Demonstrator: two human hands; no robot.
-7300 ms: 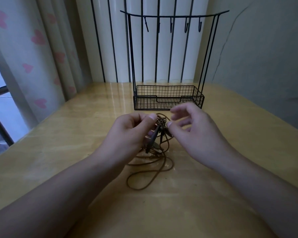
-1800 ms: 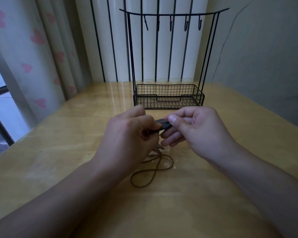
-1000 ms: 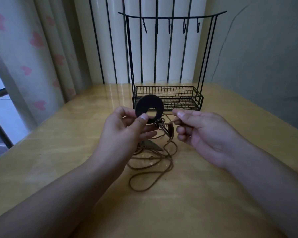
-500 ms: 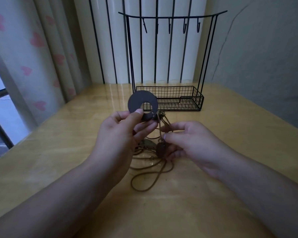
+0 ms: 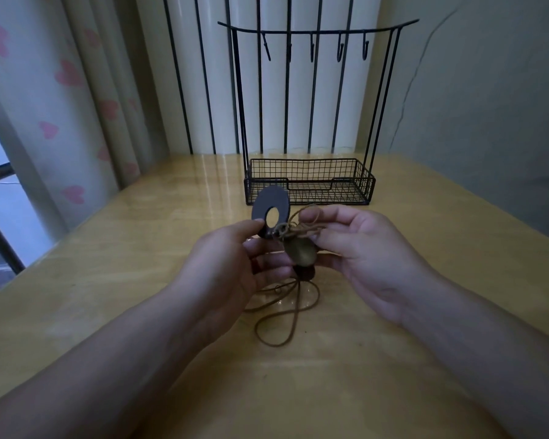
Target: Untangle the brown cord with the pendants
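While the left hand pinches the dark ring pendant by its lower edge and holds it upright at centre frame, the right hand pinches a bunch of the brown cord just beside it, fingers curled round the strands. So both grips are closed on the piece, and the work looks barely underway. A knot sits tight under the ring, and an olive oval pendant hangs right below it, touching the fingers of both hands. A small dark reddish bead or pendant dangles beneath that. Lower centre, the cord's loose loops lie crossed over each other on the worktop, so most of the untangling is judged still to come. Behind, at upper centre, stands the wire rack with its hooks, nothing hung on it. How the strands cross inside the knot cannot be made out; the light is dim, and the fingers hide where the cord runs between the two hands.
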